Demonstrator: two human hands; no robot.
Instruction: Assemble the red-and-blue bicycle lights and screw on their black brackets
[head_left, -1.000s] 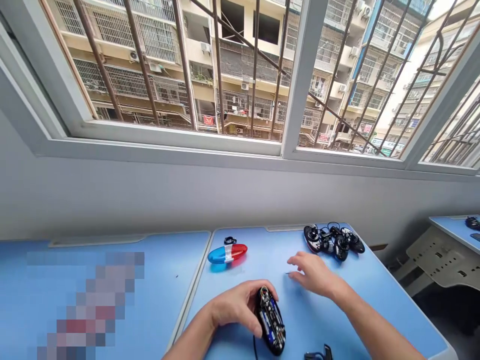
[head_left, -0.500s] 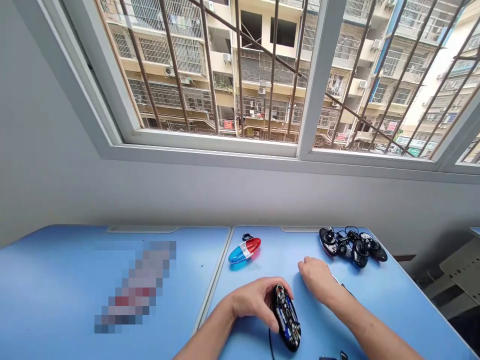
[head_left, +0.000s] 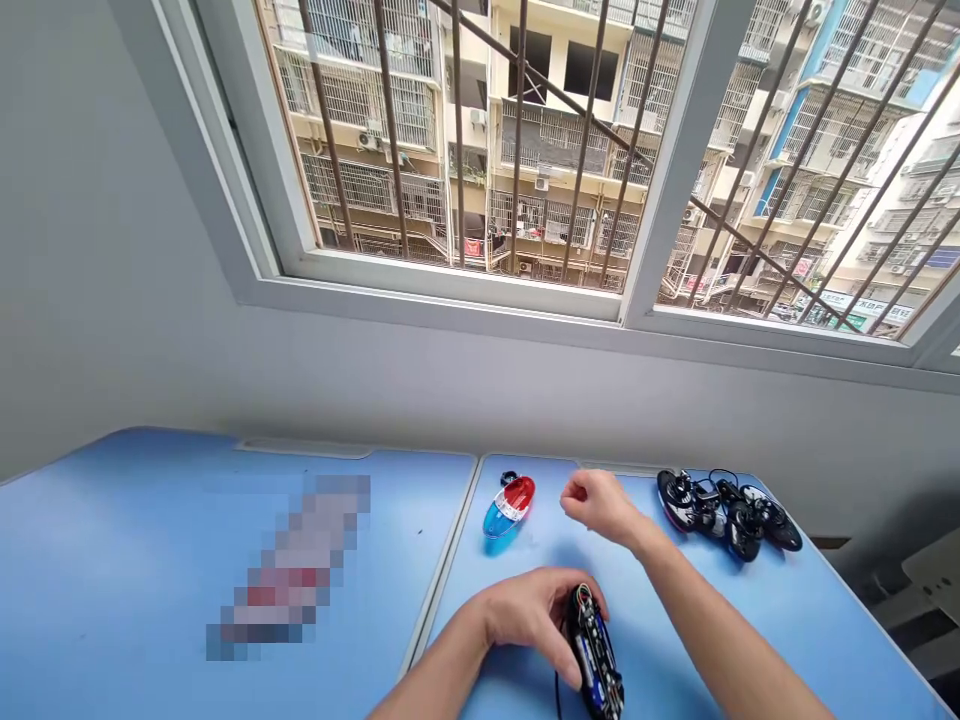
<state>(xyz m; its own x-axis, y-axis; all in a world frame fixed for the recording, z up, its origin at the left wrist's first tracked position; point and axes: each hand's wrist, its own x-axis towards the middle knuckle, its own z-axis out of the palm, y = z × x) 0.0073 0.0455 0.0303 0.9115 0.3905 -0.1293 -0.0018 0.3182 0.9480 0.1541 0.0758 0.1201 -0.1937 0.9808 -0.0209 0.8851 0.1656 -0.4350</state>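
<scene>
My left hand (head_left: pixel 540 620) is wrapped around a black oval bicycle-light-like housing (head_left: pixel 595 655), with its circuit board, wires and blue parts exposed on the upper side. A thin black cable hangs below it. My right hand (head_left: pixel 600 505) is raised over the table with its fingers curled together; whatever they may hold is hidden. Left of that hand, a see-through cover (head_left: pixel 510 508), red at one end, blue at the other and whitish in the middle, lies on the blue table (head_left: pixel 637 640). A small black ring-shaped part (head_left: pixel 509 478) sits right behind the cover.
Several black parts with cables and oval pods (head_left: pixel 727 515) lie in a cluster at the right rear. A seam (head_left: pixel 442 580) divides two blue tabletops. On the left one lies a pixelated, blurred object (head_left: pixel 292 565). A wall and a barred window (head_left: pixel 480 290) stand behind.
My right hand has moved left and away from me, closer to the red-and-blue cover. My left hand still grips the black housing. The whole view has shifted and tilted slightly.
</scene>
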